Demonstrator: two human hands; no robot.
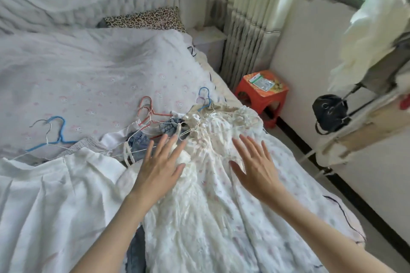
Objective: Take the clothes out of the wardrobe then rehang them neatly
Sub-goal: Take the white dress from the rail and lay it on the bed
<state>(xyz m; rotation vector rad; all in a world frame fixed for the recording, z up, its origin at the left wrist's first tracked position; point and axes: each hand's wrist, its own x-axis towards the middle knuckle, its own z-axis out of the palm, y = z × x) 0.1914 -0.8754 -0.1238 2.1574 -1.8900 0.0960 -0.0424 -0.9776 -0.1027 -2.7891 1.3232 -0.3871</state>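
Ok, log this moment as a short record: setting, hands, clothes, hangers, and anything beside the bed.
setting: bed with a pale printed cover, clothes laid across its near end
left hand: open, fingers spread over the cream dress
right hand: open, fingers spread over the same dress
other clothes: white garment at left; denim piece between the two
hangers: blue hanger, red hanger, another blue hook, all on the bed
beside bed: red stool on the floor; black bag hanging at right

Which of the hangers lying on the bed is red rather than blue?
The red hanger in the middle, its hook above the denim garment. The blue hanger at far left and the blue one above the white dress differ in colour.
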